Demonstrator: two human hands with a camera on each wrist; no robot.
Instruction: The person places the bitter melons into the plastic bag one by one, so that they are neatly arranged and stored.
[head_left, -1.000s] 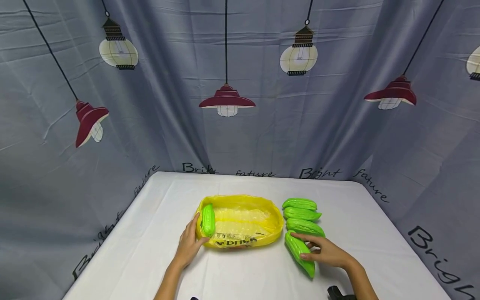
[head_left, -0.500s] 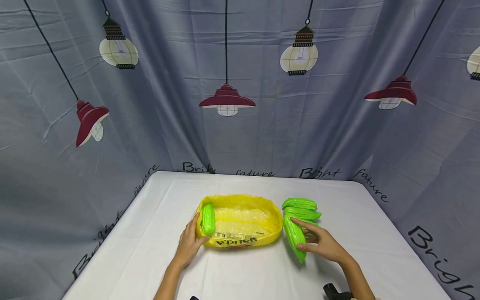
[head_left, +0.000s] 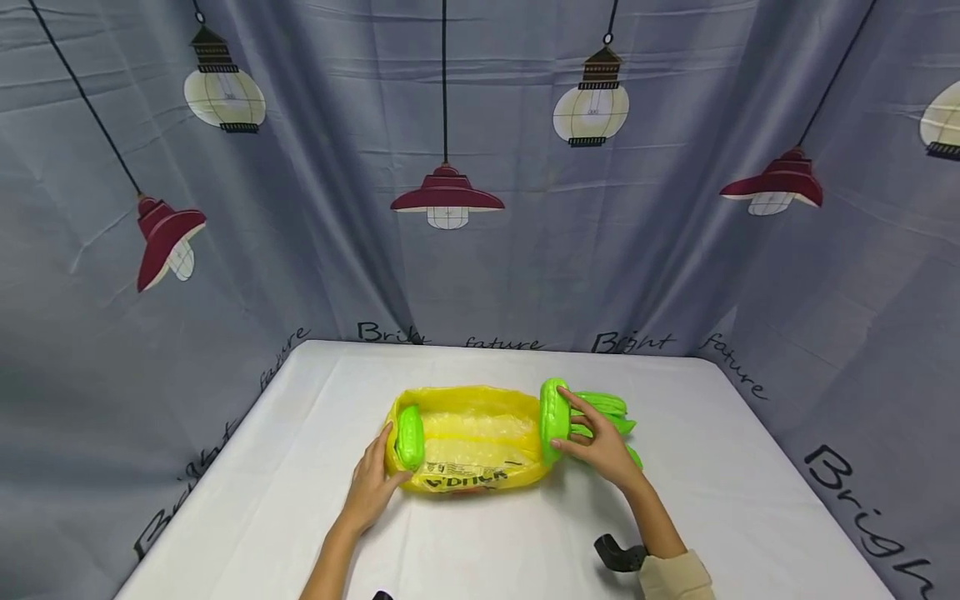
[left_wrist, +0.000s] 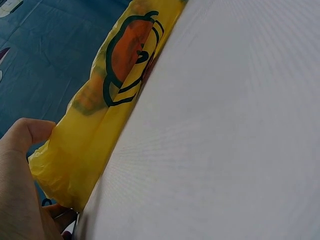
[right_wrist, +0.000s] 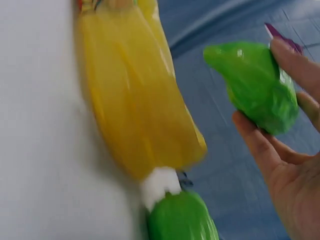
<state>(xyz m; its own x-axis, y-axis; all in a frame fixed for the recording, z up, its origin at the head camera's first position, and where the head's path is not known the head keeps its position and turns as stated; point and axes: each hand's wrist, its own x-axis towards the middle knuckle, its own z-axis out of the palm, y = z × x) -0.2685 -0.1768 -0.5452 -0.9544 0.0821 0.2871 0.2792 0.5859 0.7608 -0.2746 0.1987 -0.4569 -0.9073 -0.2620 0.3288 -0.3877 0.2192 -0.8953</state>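
Observation:
My right hand (head_left: 609, 450) grips a bright green, wrinkled bitter melon (head_left: 554, 419) between thumb and fingers. The melon is upright over the right end of a yellow plastic bag (head_left: 468, 482); the right wrist view shows this melon (right_wrist: 255, 87) raised off the table, above the bag's rim. At the bag's left end, my left hand (head_left: 367, 485) holds its side, with the thumb (left_wrist: 37, 131) against the plastic. Inside, at the left, lies another bitter melon (head_left: 409, 437). Several more melons (head_left: 603, 404) lie to the right, partly hidden behind my right hand.
The white table (head_left: 465, 550) bears everything. A black curved object (head_left: 618, 554) is by my right wrist, and a small dark tip (head_left: 382, 595) shows at the bottom edge. A grey-blue curtain (head_left: 495, 275) printed with lamps surrounds the table.
My right hand has lifted the bitter melon from the row and carried it left and up to the bag's right end. The left hand stays at the bag; the head view has shifted slightly.

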